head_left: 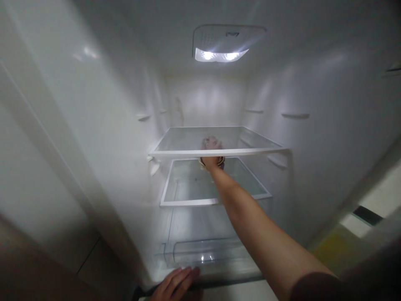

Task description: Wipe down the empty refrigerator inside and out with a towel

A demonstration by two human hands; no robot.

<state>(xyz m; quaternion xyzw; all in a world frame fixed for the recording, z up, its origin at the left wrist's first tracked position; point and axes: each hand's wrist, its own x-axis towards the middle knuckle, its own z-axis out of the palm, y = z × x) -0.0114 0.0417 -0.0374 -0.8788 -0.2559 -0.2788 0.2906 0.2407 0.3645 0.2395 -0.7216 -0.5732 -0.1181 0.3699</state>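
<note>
I look into an empty, lit fridge. My right arm reaches deep inside, and my right hand (pixel 211 151) sits under the upper glass shelf (pixel 188 152), seen blurred through the glass. It seems to press a cloth (pixel 219 162) against something, but the fingers are hidden behind the shelf's front rim. A second glass shelf (pixel 184 202) lies below the hand. My left hand (pixel 175 284) rests flat, fingers stretched out, on the fridge's bottom front edge.
A clear plastic drawer (pixel 200 251) sits at the bottom of the fridge. The lamp (pixel 221 54) shines on the ceiling. White side walls carry shelf ledges (pixel 295 115). At the far right a strip of floor (pixel 363 215) shows.
</note>
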